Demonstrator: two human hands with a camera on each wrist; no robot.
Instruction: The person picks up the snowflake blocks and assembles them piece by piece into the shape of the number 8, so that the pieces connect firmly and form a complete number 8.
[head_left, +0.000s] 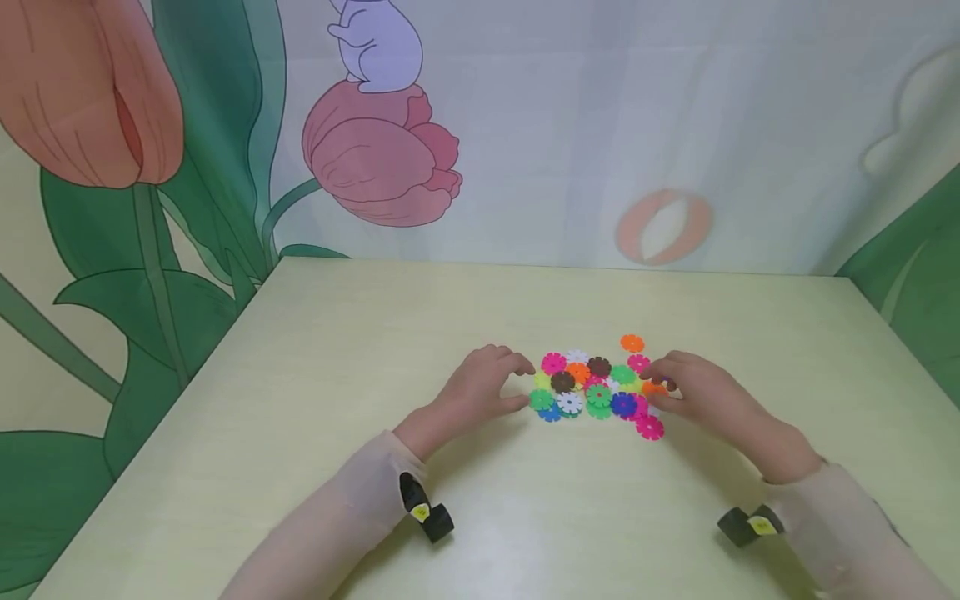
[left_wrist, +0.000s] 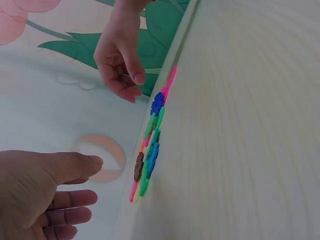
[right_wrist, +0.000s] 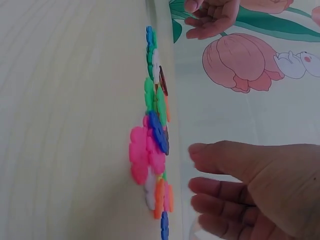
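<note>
A loose cluster of flat, notched plastic discs, like snowflake building discs, lies overlapping on the table; a green disc [head_left: 598,395] sits near its middle. My left hand [head_left: 487,383] is at the cluster's left side, thumb and fingers spread apart and gently bent, with nothing in them. On the opposite side, my right hand [head_left: 701,392] hovers by an orange disc [head_left: 655,389], its fingertips covering part of the edge in the head view. The right wrist view shows a gap between this hand [right_wrist: 250,190] and the pink disc [right_wrist: 138,155]. Neither hand holds anything.
One orange disc [head_left: 632,342] lies at the far side of the cluster, and a pink disc [head_left: 650,427] at its near right. The pale wooden table [head_left: 420,308] ends at a printed curtain [head_left: 525,167]. Each sleeve carries a black wrist camera [head_left: 427,508].
</note>
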